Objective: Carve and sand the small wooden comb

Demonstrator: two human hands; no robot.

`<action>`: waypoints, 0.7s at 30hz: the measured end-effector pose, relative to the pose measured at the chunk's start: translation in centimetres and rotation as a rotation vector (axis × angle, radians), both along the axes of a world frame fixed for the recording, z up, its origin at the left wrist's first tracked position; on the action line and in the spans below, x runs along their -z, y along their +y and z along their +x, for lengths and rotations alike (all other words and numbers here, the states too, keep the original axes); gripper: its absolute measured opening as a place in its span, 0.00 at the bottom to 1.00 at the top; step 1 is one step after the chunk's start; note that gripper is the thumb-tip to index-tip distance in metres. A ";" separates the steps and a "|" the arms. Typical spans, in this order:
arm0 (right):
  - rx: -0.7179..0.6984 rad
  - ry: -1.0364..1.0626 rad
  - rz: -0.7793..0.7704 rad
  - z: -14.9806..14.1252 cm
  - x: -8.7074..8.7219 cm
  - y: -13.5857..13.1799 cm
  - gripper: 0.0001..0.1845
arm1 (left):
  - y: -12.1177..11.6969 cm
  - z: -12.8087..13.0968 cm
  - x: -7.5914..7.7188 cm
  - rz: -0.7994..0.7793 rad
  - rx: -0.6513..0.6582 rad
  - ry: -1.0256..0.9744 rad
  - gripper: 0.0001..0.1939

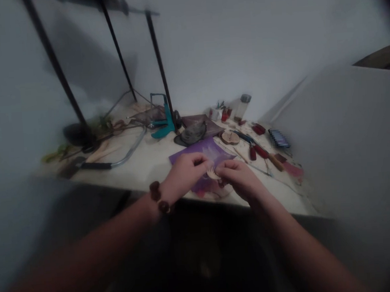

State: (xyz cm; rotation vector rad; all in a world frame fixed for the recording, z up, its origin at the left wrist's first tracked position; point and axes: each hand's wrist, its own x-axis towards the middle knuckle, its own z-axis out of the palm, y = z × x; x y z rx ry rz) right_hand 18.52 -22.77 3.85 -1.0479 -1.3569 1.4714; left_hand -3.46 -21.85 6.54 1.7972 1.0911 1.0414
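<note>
In the centre of the frame, above the purple sheet [212,150], the left hand [186,171] and right hand [240,176] pinch a small pale toothed piece [213,174] between their fingers. The worktop [135,179] carries a teal tool [167,125] at upper left of them and a wood slice [230,137] at upper right.

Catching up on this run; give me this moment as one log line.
left hand: pinching small pale piece | right hand: pinching same piece | below: purple sheet | nearby: wood slice
</note>
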 end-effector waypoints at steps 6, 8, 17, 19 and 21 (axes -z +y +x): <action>-0.057 -0.211 0.082 0.3 1.6 2.2 0.19 | 2.5 -0.6 2.1 0.040 0.002 0.013 0.17; 0.029 -0.559 0.264 0.3 2.1 4.1 0.19 | 4.2 -1.2 3.7 0.088 -0.084 0.073 0.22; 0.071 -1.293 0.519 -1.2 5.4 11.4 0.17 | 9.1 -2.2 11.0 0.272 0.039 0.851 0.55; 0.047 -1.365 0.540 -1.4 5.8 11.5 0.18 | 9.2 -2.0 11.6 0.255 0.066 0.932 0.59; 0.025 -1.424 0.562 -1.6 5.9 11.3 0.19 | 9.2 -1.9 11.9 0.248 0.078 0.957 0.59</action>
